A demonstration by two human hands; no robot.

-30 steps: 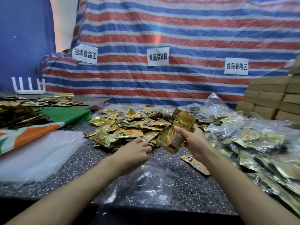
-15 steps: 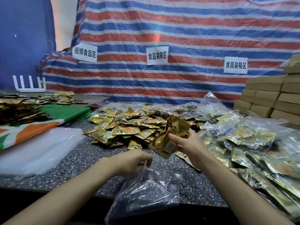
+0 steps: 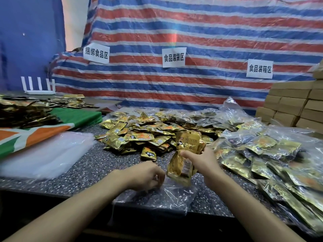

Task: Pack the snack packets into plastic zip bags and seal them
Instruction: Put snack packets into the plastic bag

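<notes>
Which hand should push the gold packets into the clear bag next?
Probably the right hand: it grips the stack of gold packets directly above the clear bag. The left hand pinches the bag's edge, so it seems better kept holding that.

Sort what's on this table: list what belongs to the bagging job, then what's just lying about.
Job:
right hand holding a bunch of packets
left hand gripping the clear zip bag
loose packet pile
filled bags
stack of empty bags

Lying about:
router
green and orange sheet
cardboard boxes
paper signs
</notes>
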